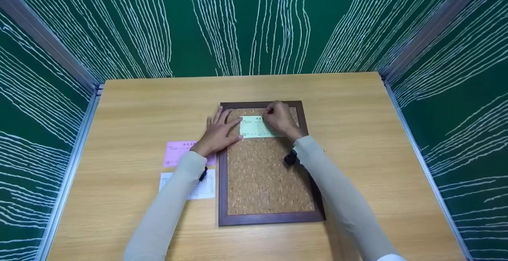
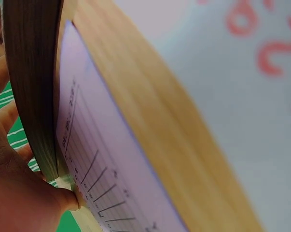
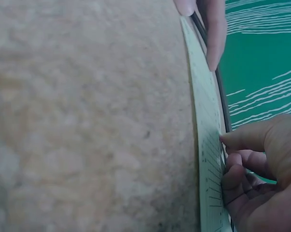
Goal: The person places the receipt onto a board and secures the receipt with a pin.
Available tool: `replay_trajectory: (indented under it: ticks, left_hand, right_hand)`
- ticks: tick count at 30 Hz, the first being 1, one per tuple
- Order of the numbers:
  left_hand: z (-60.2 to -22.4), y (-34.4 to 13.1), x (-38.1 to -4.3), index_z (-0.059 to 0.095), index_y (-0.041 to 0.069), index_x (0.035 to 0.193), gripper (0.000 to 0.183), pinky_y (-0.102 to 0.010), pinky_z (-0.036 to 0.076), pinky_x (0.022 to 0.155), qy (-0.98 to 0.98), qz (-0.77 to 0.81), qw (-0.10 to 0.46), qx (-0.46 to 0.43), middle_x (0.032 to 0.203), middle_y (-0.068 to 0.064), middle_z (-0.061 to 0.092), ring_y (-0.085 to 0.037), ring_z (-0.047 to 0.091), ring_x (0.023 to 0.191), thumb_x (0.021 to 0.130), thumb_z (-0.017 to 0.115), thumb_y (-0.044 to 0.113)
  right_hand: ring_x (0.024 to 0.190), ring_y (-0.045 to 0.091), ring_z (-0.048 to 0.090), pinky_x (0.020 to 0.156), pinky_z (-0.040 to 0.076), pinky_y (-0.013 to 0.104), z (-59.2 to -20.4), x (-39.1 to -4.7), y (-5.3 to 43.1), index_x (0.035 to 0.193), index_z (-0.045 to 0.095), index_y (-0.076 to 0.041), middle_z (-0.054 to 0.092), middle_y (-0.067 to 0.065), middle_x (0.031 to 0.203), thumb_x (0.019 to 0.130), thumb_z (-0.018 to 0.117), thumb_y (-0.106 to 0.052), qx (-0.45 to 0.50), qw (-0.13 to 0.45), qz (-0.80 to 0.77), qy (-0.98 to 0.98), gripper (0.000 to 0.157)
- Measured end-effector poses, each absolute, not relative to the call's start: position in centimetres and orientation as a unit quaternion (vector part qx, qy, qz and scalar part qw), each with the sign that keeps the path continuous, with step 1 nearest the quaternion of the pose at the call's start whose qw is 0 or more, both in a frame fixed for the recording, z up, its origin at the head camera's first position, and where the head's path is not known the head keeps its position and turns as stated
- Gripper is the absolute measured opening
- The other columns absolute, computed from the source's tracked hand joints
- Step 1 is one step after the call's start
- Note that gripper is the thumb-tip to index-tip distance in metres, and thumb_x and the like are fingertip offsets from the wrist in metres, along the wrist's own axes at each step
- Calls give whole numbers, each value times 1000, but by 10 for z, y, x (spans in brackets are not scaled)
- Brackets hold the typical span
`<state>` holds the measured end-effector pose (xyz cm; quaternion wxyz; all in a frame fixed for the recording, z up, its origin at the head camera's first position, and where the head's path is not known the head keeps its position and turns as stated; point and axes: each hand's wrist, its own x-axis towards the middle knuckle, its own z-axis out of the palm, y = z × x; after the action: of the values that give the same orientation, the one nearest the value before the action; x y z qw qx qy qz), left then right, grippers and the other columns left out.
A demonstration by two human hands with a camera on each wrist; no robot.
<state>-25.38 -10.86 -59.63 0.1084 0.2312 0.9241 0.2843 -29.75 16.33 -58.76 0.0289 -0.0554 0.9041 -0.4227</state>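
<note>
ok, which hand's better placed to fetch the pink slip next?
Left, likely. The left hand is nearer the pink slip, with fingers spread. The right hand is farther across the corkboard, fingers bent at the green slip.

You have a light wood-grained table (image 1: 119, 110) before you. Directly on it lies a dark-framed corkboard (image 1: 270, 177). Just left of that, you see a pink slip (image 1: 174, 153) and, nearer you, a white slip (image 1: 205, 187), both partly hidden by your sleeve. Right of the board sits a tiny speck (image 1: 325, 149), too small to identify.
</note>
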Motion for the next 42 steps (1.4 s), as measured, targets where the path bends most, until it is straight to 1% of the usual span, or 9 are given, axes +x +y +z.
replay_trajectory:
  ticks: [9, 16, 20, 24, 28, 33, 42]
  left_hand:
    - [-599, -109, -253, 48, 25, 169, 72, -77, -8, 128, 923, 287, 113, 229, 183, -15, 16, -41, -11, 170, 105, 68, 51]
    - [-602, -109, -256, 47, 25, 169, 72, -79, -5, 127, 926, 275, 106, 234, 182, -15, 18, -41, -9, 170, 105, 67, 52]
    - [-601, -109, -257, 47, 24, 169, 73, -79, -5, 127, 926, 278, 105, 234, 183, -15, 17, -41, -10, 170, 105, 67, 52]
    - [-599, -110, -257, 47, 24, 169, 73, -78, -5, 127, 926, 278, 105, 233, 183, -15, 17, -41, -10, 170, 105, 67, 52]
    - [-599, -110, -256, 48, 24, 169, 72, -79, -5, 127, 926, 279, 103, 231, 183, -15, 17, -42, -9, 170, 105, 67, 51]
    - [-598, -110, -255, 48, 25, 169, 72, -78, -6, 127, 925, 284, 106, 230, 183, -15, 17, -41, -10, 170, 105, 67, 51]
    - [-599, -107, -254, 48, 22, 169, 72, -80, -4, 126, 923, 285, 101, 238, 182, -17, 19, -44, -8, 169, 105, 67, 50]
  right_hand:
    - [85, 21, 68, 72, 53, 32, -591, -296, 163, 100, 80, -6, 73, 7, 97, 100, 72, -3, -64, 30, -409, 910, 9]
    - [89, 22, 64, 76, 52, 33, -592, -295, 165, 102, 82, -4, 72, 9, 102, 103, 70, -5, -114, 15, -380, 918, 12]
    - [94, 21, 64, 79, 55, 35, -591, -294, 169, 109, 80, -6, 68, 7, 107, 106, 68, -8, -137, 23, -357, 924, 12]
    - [94, 20, 65, 78, 57, 35, -589, -294, 171, 114, 79, -6, 65, 6, 110, 109, 67, -12, -167, 24, -321, 932, 14]
    - [94, 20, 65, 78, 58, 36, -589, -296, 173, 116, 79, -7, 64, 6, 111, 110, 67, -15, -190, 18, -288, 939, 16]
    - [95, 20, 65, 81, 59, 36, -590, -297, 177, 117, 80, -9, 64, 4, 111, 110, 67, -18, -202, 19, -274, 940, 17]
    - [94, 20, 64, 79, 57, 37, -592, -298, 183, 115, 81, -10, 66, 4, 110, 109, 69, -19, -225, 6, -266, 937, 15]
